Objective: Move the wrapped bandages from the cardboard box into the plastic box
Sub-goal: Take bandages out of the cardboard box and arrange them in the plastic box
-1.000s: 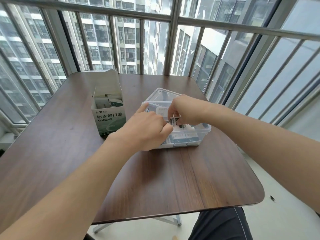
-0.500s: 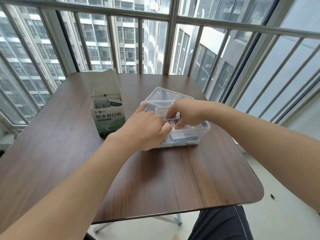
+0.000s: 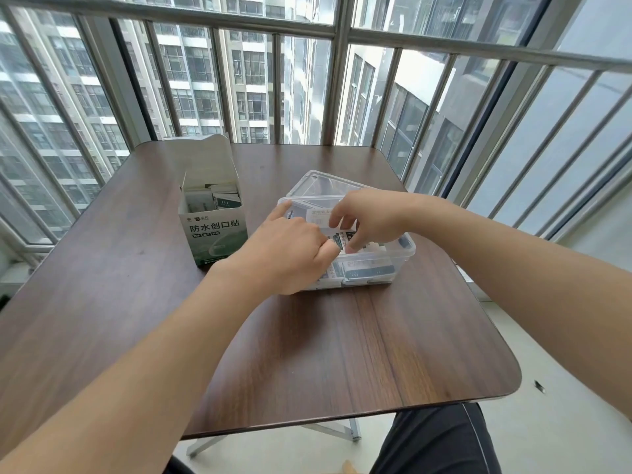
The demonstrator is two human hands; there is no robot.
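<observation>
dark wood-grain worktop [image 3: 342, 354] beside barred windows [image 3: 307, 80]. cardboard box [image 3: 213, 227] stands open, wrapped bandages [image 3: 222, 198] inside; more lie in the plastic box [image 3: 386, 265]. left hand [image 3: 284, 254] curled over its rim, grip unclear; right hand [image 3: 369, 217] pinches a bandage [image 3: 343, 239].

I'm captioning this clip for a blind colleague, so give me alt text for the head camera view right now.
Both hands, left hand and right hand, reach into a clear plastic box of wrapped bandages on a dark wooden table. An open cardboard box still holding bandages stands to its left, before a barred window.
</observation>
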